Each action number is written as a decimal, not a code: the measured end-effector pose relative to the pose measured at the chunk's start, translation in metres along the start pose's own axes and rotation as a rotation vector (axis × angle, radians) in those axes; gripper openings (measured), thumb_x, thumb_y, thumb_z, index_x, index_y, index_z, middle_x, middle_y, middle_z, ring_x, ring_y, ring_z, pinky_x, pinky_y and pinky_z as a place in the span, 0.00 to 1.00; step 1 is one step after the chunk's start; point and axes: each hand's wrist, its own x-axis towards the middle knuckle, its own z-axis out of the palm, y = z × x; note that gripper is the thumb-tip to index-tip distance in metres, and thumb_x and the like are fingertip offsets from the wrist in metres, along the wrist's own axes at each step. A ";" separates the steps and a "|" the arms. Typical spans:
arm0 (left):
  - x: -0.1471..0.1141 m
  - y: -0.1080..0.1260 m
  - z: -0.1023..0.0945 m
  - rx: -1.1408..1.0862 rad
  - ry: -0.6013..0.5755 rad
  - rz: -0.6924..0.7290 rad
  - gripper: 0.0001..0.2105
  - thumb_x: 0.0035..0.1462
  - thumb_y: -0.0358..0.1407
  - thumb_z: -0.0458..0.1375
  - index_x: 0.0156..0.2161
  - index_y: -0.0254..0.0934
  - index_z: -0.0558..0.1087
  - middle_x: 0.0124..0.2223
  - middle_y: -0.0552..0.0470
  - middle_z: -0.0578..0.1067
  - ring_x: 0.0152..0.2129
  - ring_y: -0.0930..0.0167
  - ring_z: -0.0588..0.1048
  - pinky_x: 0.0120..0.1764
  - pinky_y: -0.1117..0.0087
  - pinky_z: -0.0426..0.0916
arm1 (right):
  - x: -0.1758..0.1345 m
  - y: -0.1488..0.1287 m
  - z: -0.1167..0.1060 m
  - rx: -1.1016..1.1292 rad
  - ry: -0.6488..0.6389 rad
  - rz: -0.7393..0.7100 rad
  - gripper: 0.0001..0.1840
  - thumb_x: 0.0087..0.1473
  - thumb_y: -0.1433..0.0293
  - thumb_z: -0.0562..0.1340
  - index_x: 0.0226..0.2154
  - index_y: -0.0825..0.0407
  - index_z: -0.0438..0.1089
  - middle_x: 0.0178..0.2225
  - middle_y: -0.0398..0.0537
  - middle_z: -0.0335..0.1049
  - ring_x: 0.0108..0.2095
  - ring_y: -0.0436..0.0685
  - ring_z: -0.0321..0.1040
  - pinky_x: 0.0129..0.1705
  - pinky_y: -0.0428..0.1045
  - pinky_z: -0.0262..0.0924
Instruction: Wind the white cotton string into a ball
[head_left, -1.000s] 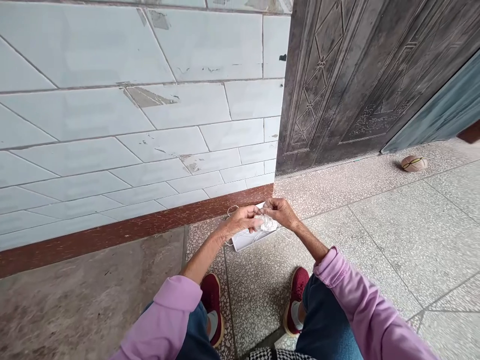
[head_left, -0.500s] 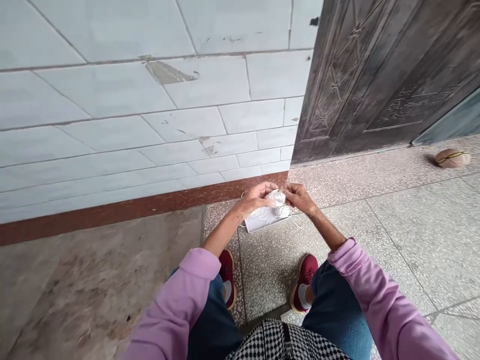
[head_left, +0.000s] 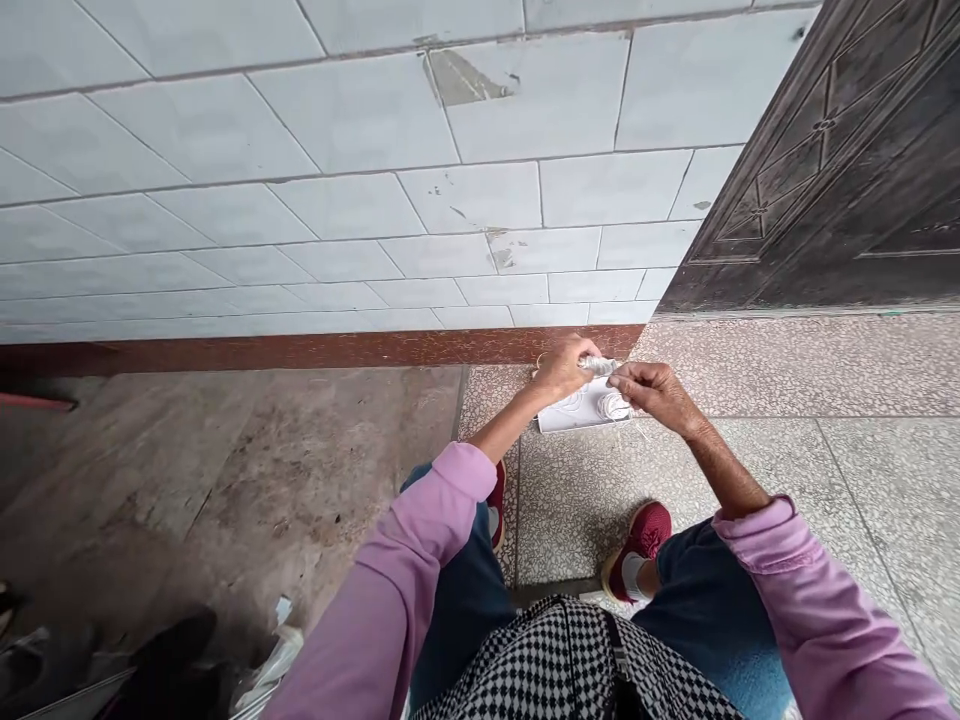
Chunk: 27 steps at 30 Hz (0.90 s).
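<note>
My left hand is closed round a coiled bundle of white cord, held over a shallow white box. Just to its right, my right hand is closed in a pinch at the near right end of that bundle, apparently on a strand of the cord; the strand itself is too thin to follow. Inside the box lies a second white cord coil, with loose loops beside it. Thin ends trail over the box's right side onto the floor.
A white tiled wall with a brown skirting rises behind the box. To the right stands a dark carved door. My red shoes flank the speckled floor tiles. Clear plastic and dark items lie at lower left.
My view has swung left, so the hands and box appear further right. My right hand has drawn slightly away from my left, and the bundle between them looks flatter and more turned.
</note>
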 end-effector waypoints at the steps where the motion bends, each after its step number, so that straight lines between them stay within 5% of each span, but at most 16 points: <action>1: -0.003 0.000 0.005 0.014 -0.072 -0.005 0.09 0.45 0.21 0.68 0.32 0.36 0.79 0.36 0.50 0.78 0.40 0.63 0.75 0.49 0.60 0.68 | 0.002 0.000 -0.003 0.009 0.022 -0.009 0.29 0.60 0.45 0.70 0.23 0.49 0.68 0.19 0.39 0.59 0.22 0.49 0.52 0.25 0.47 0.47; 4: -0.007 0.000 0.019 -0.065 -0.251 -0.032 0.11 0.44 0.22 0.69 0.34 0.35 0.79 0.34 0.53 0.77 0.35 0.66 0.75 0.44 0.62 0.69 | 0.008 0.008 -0.014 0.002 0.137 -0.016 0.31 0.56 0.45 0.72 0.20 0.49 0.65 0.18 0.38 0.58 0.21 0.48 0.50 0.24 0.48 0.45; 7: -0.003 0.003 0.023 -0.380 -0.296 -0.130 0.15 0.43 0.27 0.72 0.38 0.35 0.76 0.36 0.52 0.78 0.33 0.70 0.76 0.41 0.64 0.70 | 0.012 0.015 -0.020 -0.004 0.204 0.016 0.33 0.56 0.42 0.72 0.19 0.48 0.64 0.16 0.39 0.57 0.19 0.48 0.50 0.23 0.48 0.45; 11: 0.004 0.005 0.012 -0.779 -0.130 -0.231 0.22 0.40 0.33 0.77 0.38 0.35 0.73 0.37 0.48 0.80 0.34 0.70 0.78 0.43 0.65 0.71 | 0.008 0.012 -0.012 -0.009 0.120 0.044 0.31 0.60 0.41 0.67 0.23 0.49 0.68 0.18 0.40 0.61 0.19 0.48 0.53 0.23 0.47 0.48; 18: 0.004 0.000 0.006 -0.715 0.159 -0.307 0.22 0.36 0.35 0.77 0.34 0.37 0.71 0.32 0.55 0.78 0.29 0.72 0.75 0.37 0.68 0.69 | -0.002 0.004 0.002 -0.097 -0.097 0.047 0.28 0.64 0.44 0.63 0.32 0.53 0.76 0.21 0.40 0.63 0.22 0.50 0.57 0.25 0.48 0.52; 27: 0.005 -0.003 0.005 -1.009 0.179 -0.399 0.22 0.34 0.34 0.80 0.33 0.36 0.74 0.36 0.49 0.80 0.36 0.70 0.78 0.43 0.64 0.72 | 0.000 0.014 -0.005 -0.292 -0.132 -0.038 0.22 0.67 0.55 0.59 0.31 0.53 0.76 0.23 0.44 0.66 0.25 0.52 0.59 0.30 0.50 0.53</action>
